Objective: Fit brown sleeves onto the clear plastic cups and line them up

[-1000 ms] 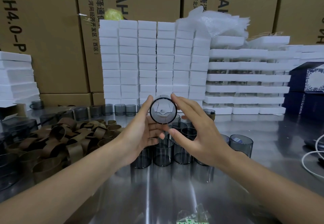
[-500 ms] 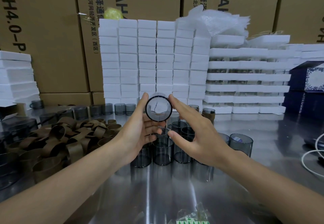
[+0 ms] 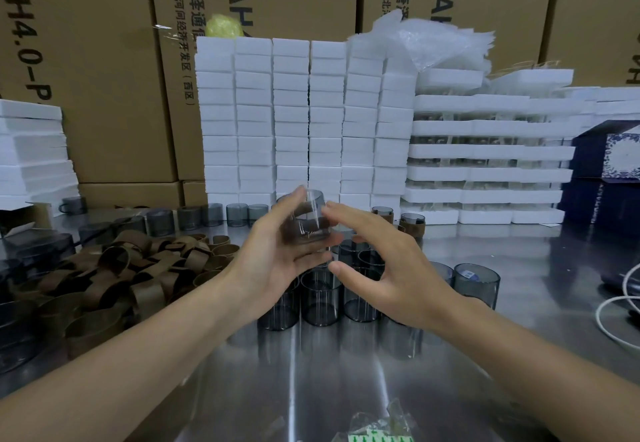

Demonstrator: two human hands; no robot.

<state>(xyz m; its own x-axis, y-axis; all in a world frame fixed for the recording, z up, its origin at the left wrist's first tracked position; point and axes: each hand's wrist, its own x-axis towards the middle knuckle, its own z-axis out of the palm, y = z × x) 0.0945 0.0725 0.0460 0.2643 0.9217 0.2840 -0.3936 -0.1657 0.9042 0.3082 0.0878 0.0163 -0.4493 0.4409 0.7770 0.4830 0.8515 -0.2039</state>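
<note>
To the left of our left hand (image 3: 277,261) lies the heap of brown sleeves (image 3: 131,268) on the table (image 3: 346,389), that hand's fingers closed round a blurred, roughly upright clear cup (image 3: 308,220), while our right hand (image 3: 388,279) hovers beside it, fingers spread.

Both forearms (image 3: 145,355) and hands are bare, sleeveless.

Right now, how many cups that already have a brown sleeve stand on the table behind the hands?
2. One sleeved cup stands just beyond the right hand; the second sleeved cup stands to its right, near the white foam trays. The hands may hide others.
</note>
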